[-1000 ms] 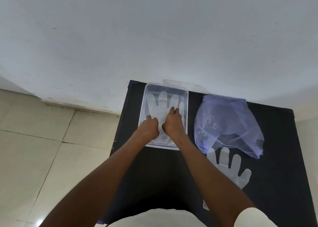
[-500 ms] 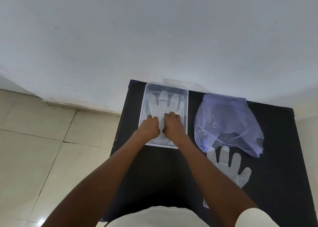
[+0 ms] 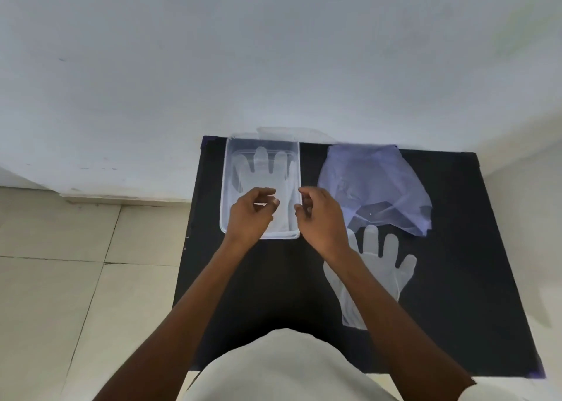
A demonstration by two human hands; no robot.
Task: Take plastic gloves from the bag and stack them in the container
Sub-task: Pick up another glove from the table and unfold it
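A clear rectangular container (image 3: 224,184) stands at the back left of the black table (image 3: 456,294). A translucent plastic glove (image 3: 264,169) lies flat inside it, fingers pointing away from me. My left hand (image 3: 251,215) hovers over the container's near half, fingers loosely curled and holding nothing. My right hand (image 3: 319,218) is lifted beside the container's right rim, fingers apart and empty. A crumpled pale purple plastic bag (image 3: 365,181) lies to the right. A second translucent glove (image 3: 383,263) lies flat on the table just in front of the bag, partly under my right forearm.
The table's back edge meets a white wall (image 3: 273,50). A clear lid or plastic sheet (image 3: 286,132) leans behind the container. Beige floor tiles (image 3: 60,279) lie to the left of the table. My light shirt (image 3: 282,367) fills the bottom of the view.
Both hands have lifted off the glove in the container and drawn apart. The right hand has moved right, past the container's rim. The glove stays flat inside.
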